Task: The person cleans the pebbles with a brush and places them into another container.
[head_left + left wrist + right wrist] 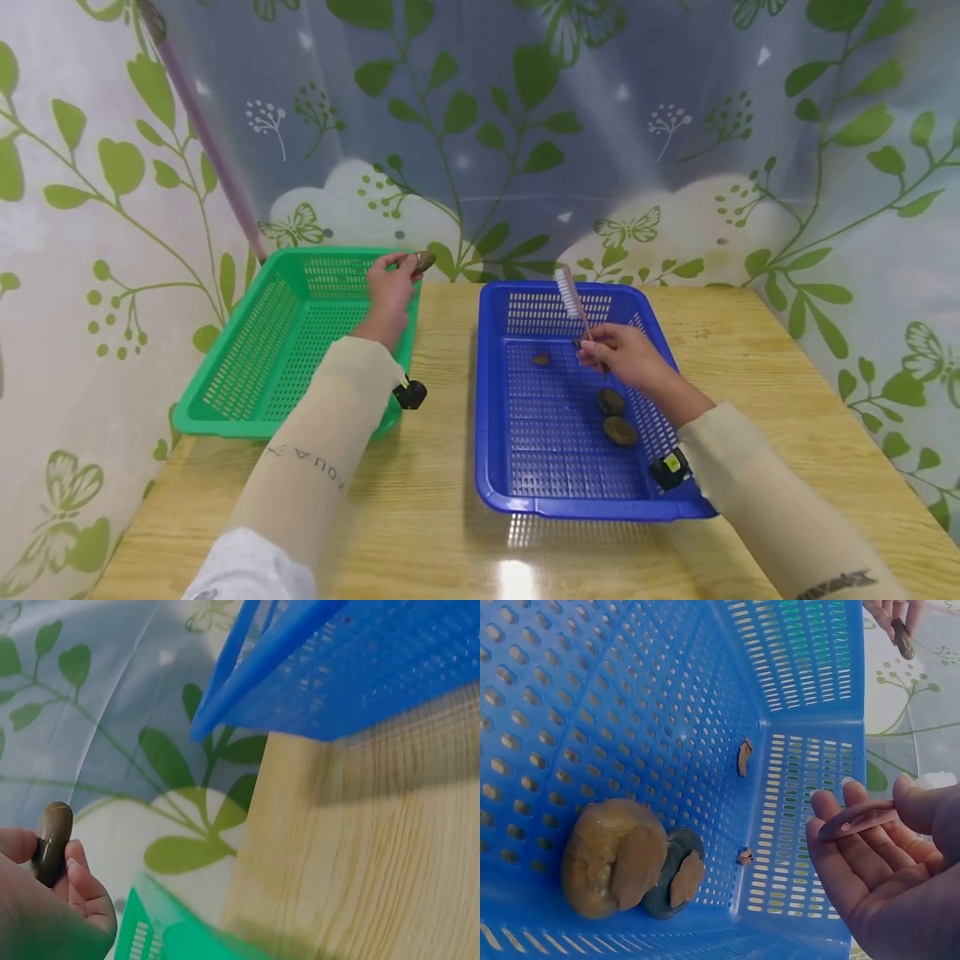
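Over the far right corner of the green basket (251,427), my left hand (392,296) pinches a smooth brown stone (425,261) between thumb and fingers. In the left wrist view the stone (52,844) looks dark and shiny. My right hand (630,357) grips a brush (567,292) by its pink handle, above the blue basket (483,400); its white bristles point up and away. In the right wrist view the handle end (855,820) lies across the fingers. Below lie a tan stone (620,431) and a dark stone (611,402), each with a brown patch.
A small brown piece (541,360) lies farther left on the blue basket's floor. Another bit (745,856) sits near its end wall. Both baskets stand on a wooden table (442,467), with a strip of wood between them. A leaf-patterned curtain (465,167) hangs behind.
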### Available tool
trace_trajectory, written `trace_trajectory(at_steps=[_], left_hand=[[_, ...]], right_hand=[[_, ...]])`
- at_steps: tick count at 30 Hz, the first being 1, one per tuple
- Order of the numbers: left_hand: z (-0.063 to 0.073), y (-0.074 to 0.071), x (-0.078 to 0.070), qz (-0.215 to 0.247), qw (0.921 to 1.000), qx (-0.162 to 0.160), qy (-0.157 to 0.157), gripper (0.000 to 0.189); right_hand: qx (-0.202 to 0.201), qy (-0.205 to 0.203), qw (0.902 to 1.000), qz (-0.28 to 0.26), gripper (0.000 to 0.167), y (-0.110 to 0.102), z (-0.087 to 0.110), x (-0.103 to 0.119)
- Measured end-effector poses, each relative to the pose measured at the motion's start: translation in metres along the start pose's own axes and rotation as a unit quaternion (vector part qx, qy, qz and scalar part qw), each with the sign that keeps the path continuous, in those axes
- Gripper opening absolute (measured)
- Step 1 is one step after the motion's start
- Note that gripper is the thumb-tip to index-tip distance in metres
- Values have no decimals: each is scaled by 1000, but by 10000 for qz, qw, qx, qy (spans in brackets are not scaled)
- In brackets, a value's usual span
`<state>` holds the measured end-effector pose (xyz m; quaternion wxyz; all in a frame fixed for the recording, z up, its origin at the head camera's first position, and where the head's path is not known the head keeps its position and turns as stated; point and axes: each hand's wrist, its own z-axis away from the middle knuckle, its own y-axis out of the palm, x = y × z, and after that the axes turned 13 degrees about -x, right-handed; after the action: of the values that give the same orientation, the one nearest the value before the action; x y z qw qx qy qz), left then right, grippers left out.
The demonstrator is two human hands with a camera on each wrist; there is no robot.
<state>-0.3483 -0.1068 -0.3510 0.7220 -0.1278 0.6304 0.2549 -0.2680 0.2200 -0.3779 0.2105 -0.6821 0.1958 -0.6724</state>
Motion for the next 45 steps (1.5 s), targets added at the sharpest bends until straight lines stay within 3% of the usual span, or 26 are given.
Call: trace_trajectory(at_steps=[9,18,24,28,30,32,36,39,45], left_hand=[[-21,-21,-4,-172,9995,-239,-132,34],[-45,-54,-8,-351,9988,-323,-66,38],[-58,-71,-2,-640,9969,-450,-90,34],[-66,-80,4,-1170,9918,-507,75,38],[-70,-85,6,-1707,9838,-429,356,40],[-72,-89,6,-2288,9702,-342,714,39],[-74,-100,4,-3496,9281,-119,1279,36],[-72,-108,2,-4040,9039,62,1405,35],[-68,-117,2,-4625,8746,333,1418,34]], right_hand=[[-60,-40,9999,104,31,0,1,-3],[-111,-5,9998,138,33,-2,4,-2],[-157,5,9997,160,34,-4,5,-2],[-172,-31,9997,180,35,-4,5,-1],[-171,-38,9997,173,36,-4,5,-1],[-161,-39,9997,170,37,-4,5,0],[-143,-19,9998,170,38,-4,5,-1],[-146,-31,9997,178,37,-4,5,-2],[-163,-20,9997,152,38,-4,5,-3]])
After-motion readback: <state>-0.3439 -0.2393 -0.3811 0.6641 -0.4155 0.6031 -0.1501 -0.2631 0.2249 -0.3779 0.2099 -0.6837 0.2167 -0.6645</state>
